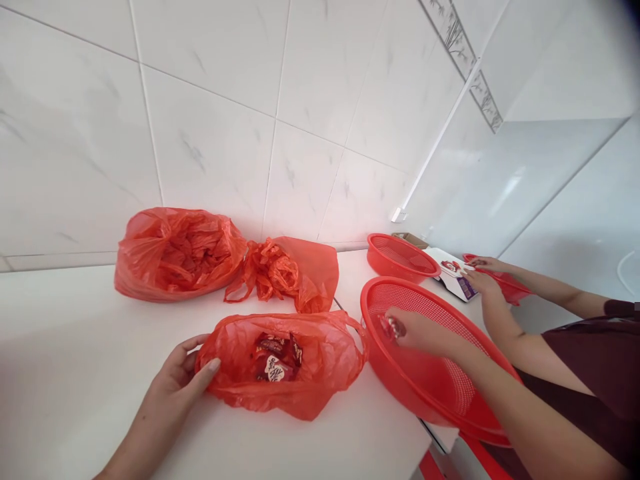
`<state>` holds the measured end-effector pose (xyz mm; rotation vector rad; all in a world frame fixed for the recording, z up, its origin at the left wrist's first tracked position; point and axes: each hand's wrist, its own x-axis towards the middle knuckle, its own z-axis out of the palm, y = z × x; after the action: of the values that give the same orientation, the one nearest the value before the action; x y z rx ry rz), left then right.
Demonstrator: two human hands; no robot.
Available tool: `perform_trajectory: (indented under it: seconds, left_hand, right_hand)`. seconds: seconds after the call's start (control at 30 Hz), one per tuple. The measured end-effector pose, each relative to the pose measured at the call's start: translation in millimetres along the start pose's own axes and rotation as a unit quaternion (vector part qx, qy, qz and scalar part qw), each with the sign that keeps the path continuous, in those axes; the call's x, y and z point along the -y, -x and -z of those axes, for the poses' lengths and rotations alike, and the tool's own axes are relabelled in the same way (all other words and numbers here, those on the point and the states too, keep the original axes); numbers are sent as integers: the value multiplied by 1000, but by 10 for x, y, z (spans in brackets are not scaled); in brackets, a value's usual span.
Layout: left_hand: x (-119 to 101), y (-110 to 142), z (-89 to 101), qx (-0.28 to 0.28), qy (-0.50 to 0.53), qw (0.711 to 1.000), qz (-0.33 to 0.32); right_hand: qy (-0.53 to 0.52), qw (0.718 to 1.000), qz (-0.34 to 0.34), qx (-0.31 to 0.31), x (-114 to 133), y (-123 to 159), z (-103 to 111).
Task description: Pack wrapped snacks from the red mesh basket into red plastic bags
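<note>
My left hand [183,380] grips the left rim of an open red plastic bag [320,397], thumb inside and fingers outside. Several small dark red printed packets [277,369] lie at the bottom of this bag. To the right, a big red plastic basket [480,327] with perforated sides stands close against the bag. Inside the basket, near its left wall, is my right hand [417,332], its fingers closed around a small red and white packet [389,327]. The packet is partly covered by my fingers and slightly blurred.
Behind the bag lie a red bag stuffed with crumpled plastic [195,257] and a bunched red bag [285,273] on the white table [75,380]. A smaller red basket [400,257] stands near the tiled wall. At right, a co-worker's hands [483,277] are over a white scale [457,283].
</note>
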<state>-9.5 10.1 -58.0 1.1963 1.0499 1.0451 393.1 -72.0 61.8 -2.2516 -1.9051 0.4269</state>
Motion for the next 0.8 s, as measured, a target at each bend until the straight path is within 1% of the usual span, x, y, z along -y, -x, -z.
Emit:
perform_trajectory:
  seconds: [0.1, 0.17, 0.23, 0.3, 0.33, 0.37, 0.43, 0.47, 0.53, 0.6, 0.63, 0.67, 0.73, 0.8]
  left_hand:
    - [-22, 2, -11, -5, -1, 1000, -3]
    - [-44, 7, -22, -12, -1, 1000, -4]
    - [-66, 16, -34, -14, 1, 1000, -3]
    - [-81, 23, -43, -13, 4, 1000, -4]
    - [-84, 26, -44, -10, 5, 1000, -6]
    - [-83, 27, -43, -9, 6, 1000, -8]
    - [-72, 23, -36, -5, 10, 1000, -8]
    - [-64, 20, -31, -4, 13, 1000, -7]
    - [-47, 12, -21, -2, 21, 1000, -5]
    - [-31, 5, -11, 1, 25, 1000, -6]
    - [-23, 2, -6, 3, 23, 1000, -5]
    - [-16, 1, -1, 6, 20, 1000, -3]
    - [-7, 1, 6, 10, 16, 1000, 1]
    - [-12, 8, 6, 12, 15, 1000, 3]
  right_hand:
    - [-37, 997, 57, -24, 237, 78, 201]
    - [-71, 992, 107, -8, 491, 155, 259]
    - [-84, 985, 142, 41, 762, 203, 240]
    - [-72, 980, 160, 91, 992, 205, 172]
    - [-64, 979, 162, 104, 1078, 192, 136]
    - [-58, 980, 160, 106, 1141, 176, 108]
    - [-62, 985, 141, 81, 1188, 148, 93]
    - [-68, 988, 128, 54, 1171, 141, 108]
    - [-61, 993, 98, -9, 1051, 136, 164]
    - [-18, 996, 60, -61, 832, 136, 213]
    - [12, 997, 37, -70, 699, 137, 219]
    - [41, 997, 11, -58, 561, 141, 210]
    - [80, 996, -37, 13, 305, 167, 152]
    - [99, 989, -69, 80, 119, 221, 68]
